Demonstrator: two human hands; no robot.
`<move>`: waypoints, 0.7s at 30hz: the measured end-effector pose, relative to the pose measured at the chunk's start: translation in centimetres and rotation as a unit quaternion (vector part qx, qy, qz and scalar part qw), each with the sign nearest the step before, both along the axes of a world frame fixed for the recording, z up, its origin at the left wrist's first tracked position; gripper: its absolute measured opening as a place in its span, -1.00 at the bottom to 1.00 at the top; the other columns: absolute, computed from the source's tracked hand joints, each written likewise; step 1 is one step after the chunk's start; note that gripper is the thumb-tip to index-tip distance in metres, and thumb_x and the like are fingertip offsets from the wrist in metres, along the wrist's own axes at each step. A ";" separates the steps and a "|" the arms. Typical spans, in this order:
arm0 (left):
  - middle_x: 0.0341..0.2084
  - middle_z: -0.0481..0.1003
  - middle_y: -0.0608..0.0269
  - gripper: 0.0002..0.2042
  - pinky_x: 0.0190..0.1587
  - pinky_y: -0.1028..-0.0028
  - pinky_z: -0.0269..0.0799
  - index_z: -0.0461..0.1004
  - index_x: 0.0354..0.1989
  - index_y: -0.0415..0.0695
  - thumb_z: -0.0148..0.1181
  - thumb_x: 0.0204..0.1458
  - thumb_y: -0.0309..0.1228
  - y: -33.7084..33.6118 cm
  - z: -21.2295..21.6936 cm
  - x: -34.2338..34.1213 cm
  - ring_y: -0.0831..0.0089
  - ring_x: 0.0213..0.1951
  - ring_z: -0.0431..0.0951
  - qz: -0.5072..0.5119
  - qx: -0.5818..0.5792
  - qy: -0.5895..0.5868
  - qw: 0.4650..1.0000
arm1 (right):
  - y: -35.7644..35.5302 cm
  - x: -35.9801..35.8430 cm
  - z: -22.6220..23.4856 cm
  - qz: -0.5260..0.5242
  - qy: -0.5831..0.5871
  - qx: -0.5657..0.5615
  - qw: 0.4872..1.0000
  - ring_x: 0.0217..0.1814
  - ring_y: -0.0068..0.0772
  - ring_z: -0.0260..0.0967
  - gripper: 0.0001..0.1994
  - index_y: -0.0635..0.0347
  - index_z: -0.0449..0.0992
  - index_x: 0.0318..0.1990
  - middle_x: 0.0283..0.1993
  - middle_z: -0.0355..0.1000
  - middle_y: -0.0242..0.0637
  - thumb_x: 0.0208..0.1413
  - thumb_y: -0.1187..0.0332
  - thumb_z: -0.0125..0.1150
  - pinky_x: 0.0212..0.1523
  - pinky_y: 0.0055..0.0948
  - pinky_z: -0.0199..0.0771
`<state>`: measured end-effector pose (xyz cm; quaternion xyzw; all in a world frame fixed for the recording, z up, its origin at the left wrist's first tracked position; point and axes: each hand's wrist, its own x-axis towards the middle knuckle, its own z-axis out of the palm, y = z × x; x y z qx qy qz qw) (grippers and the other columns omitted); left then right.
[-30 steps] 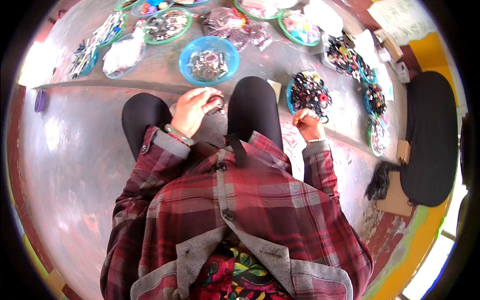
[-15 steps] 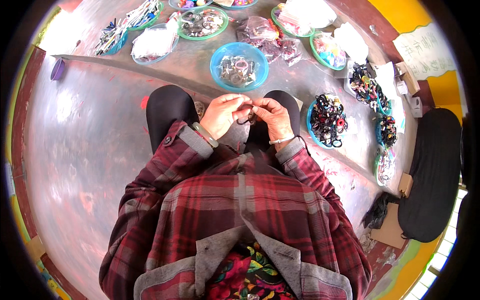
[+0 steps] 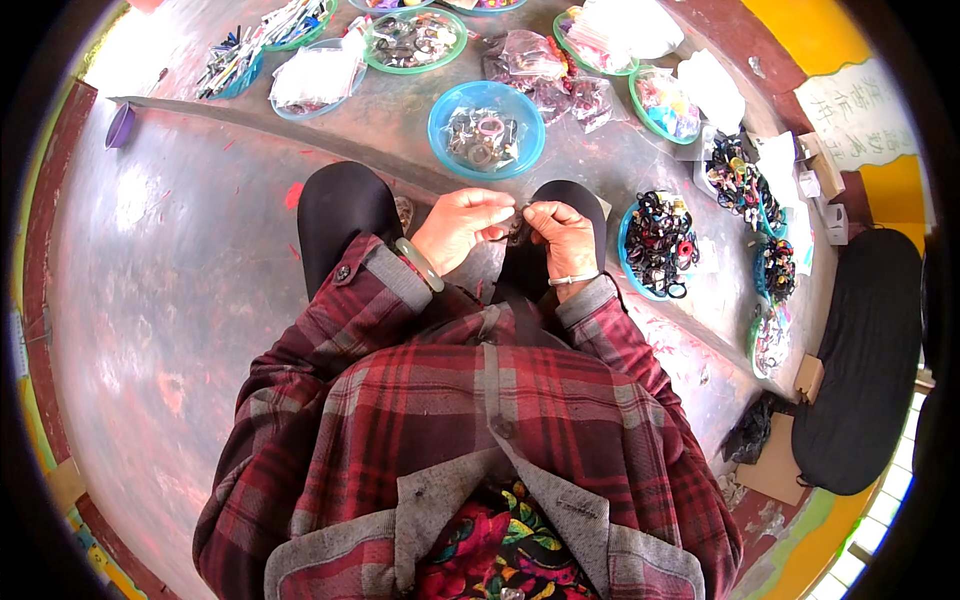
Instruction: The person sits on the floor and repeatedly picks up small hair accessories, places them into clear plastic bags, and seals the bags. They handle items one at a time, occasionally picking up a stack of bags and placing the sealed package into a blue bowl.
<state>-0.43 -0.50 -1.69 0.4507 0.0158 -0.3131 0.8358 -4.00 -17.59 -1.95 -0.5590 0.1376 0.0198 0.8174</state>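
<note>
Held left hand [image 3: 460, 232] and right hand [image 3: 562, 236] close together at twelve o'clock of the plaid jacket [image 3: 440, 400], with a small dark piece [image 3: 519, 213] between the two sets of fingertips. Pinched the piece, by appearance, between thumb and forefinger of the right grip; bunched the left fingers toward nine o'clock of it, with no telling whether pressed on it or merely beside it. Used fingertips only, probably because of its smallness. Had a blue bowl [image 3: 486, 94] of rings [image 3: 489, 142] near twelve o'clock of the hands and a second blue bowl [image 3: 627, 252] of black bands [image 3: 662, 240] just past three, presumably for easy reach. Could not make out any pointing end or long axis on the mostly covered piece.
</note>
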 end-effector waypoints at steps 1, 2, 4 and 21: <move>-0.23 0.45 0.13 -0.80 -0.32 0.61 0.38 0.41 -0.19 -0.30 0.02 0.05 -0.47 0.0 -0.3 0.0 0.51 -0.26 0.47 -0.011 0.008 -0.005 1.000 | 0.0 0.0 0.0 0.001 0.005 0.006 1.000 -0.55 -0.65 0.25 -0.97 0.26 0.51 -0.45 -0.48 0.43 -0.39 -0.09 0.51 0.22 -0.50 -0.69 0.22; -0.24 0.46 0.13 -0.81 -0.32 0.61 0.38 0.41 -0.19 -0.30 0.03 0.05 -0.47 0.0 -0.5 0.0 0.51 -0.26 0.47 -0.021 0.017 -0.011 1.000 | -0.1 0.0 0.1 0.004 0.007 0.010 1.000 -0.55 -0.65 0.24 -0.97 0.26 0.51 -0.45 -0.47 0.43 -0.38 -0.09 0.51 0.22 -0.50 -0.69 0.23; -0.25 0.46 0.13 -0.80 -0.30 0.61 0.39 0.42 -0.20 -0.31 0.05 0.04 -0.48 0.0 -0.6 0.1 0.51 -0.26 0.48 -0.030 0.019 -0.008 0.999 | -0.1 0.0 0.2 0.009 0.011 0.016 1.000 -0.54 -0.64 0.24 -0.97 0.27 0.51 -0.46 -0.45 0.43 -0.37 -0.09 0.51 0.22 -0.49 -0.68 0.23; -0.26 0.44 0.01 -0.80 -0.08 0.48 0.43 0.39 -0.23 -0.45 0.02 0.04 -0.54 0.0 -0.5 0.0 0.35 -0.22 0.49 0.001 -0.026 -0.008 1.000 | -0.4 -0.1 -0.1 0.033 0.005 0.009 0.999 -0.45 -0.59 0.34 -0.97 0.30 0.50 -0.42 -0.41 0.44 -0.34 -0.06 0.55 0.17 -0.39 -0.67 0.37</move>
